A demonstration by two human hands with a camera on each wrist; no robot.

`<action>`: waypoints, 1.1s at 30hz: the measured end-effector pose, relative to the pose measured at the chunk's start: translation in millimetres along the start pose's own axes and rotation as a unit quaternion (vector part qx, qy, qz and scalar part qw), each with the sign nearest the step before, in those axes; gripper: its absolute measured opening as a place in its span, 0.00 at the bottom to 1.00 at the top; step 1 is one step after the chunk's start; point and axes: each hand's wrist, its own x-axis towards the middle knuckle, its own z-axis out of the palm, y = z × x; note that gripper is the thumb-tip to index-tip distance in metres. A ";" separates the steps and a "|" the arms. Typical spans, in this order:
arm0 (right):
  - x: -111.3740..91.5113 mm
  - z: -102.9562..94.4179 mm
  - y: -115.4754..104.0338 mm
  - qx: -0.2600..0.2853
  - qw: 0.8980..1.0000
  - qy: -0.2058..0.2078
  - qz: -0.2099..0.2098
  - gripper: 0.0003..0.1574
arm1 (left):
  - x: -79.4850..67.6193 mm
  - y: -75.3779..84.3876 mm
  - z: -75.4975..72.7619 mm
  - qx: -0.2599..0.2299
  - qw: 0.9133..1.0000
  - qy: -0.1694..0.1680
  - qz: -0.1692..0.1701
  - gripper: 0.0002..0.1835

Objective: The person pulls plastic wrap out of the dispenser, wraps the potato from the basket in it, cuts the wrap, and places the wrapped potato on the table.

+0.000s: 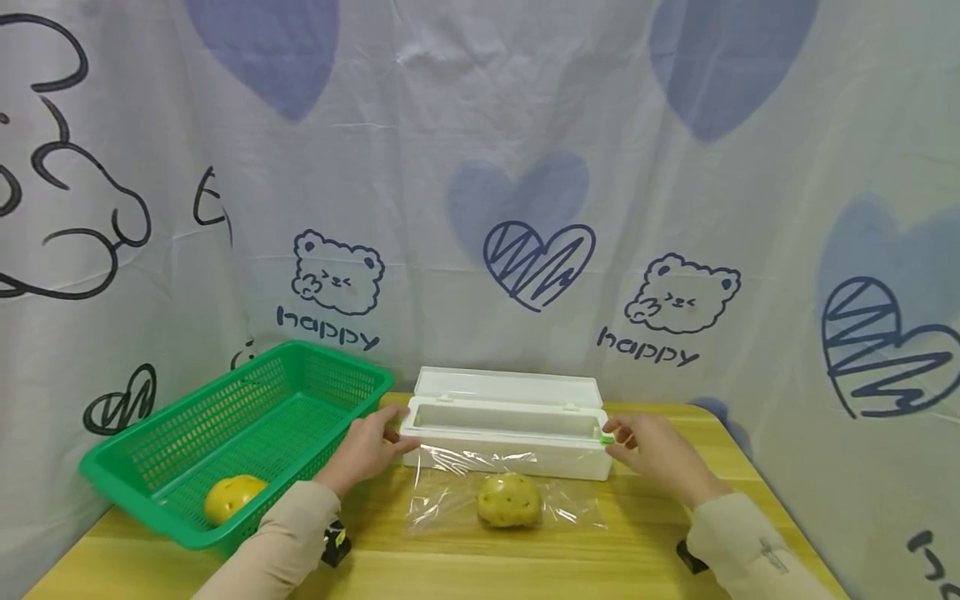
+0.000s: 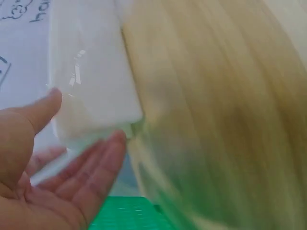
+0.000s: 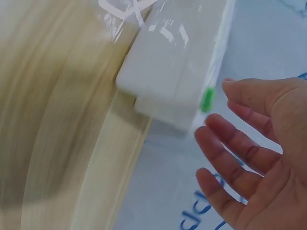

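Observation:
A white cling film dispenser (image 1: 510, 454) stands on the table with its lid (image 1: 510, 387) raised. Clear plastic film (image 1: 442, 500) hangs from its front and spreads over the tabletop. A potato (image 1: 509, 501) sits at the middle of that film; whether it is over or under the film I cannot tell. My left hand (image 1: 363, 450) is at the dispenser's left end, fingers fairly straight around the corner and seemingly touching it. At the other end, my right hand (image 1: 656, 454) has its fingers loosely bent beside the green slider (image 3: 207, 99), apart from it in the right wrist view.
A green plastic basket (image 1: 300, 450) stands to the left, with another potato (image 1: 234, 498) inside. The wood-grain table (image 1: 465, 567) ends at a printed cloth (image 1: 420, 167) hung behind. Small black devices (image 1: 336, 543) show by both wrists.

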 end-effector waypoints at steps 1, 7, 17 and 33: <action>-2.9 1.6 -4.5 -0.001 1.000 0.008 -0.009 0.13 | -1.6 4.2 -1.5 0.009 1.000 0.012 0.009 0.30; -22.7 24.5 -33.9 -0.019 0.992 0.037 -0.118 0.08 | -22.8 46.2 2.5 0.040 0.982 0.082 0.166 0.14; -32.7 74.4 -59.9 -0.094 0.967 0.073 -0.226 0.26 | -54.1 82.9 44.5 0.117 0.939 -0.048 0.319 0.20; -20.9 96.3 -70.3 -0.081 0.978 0.080 -0.175 0.39 | -44.6 79.8 63.5 0.104 0.959 -0.076 0.252 0.27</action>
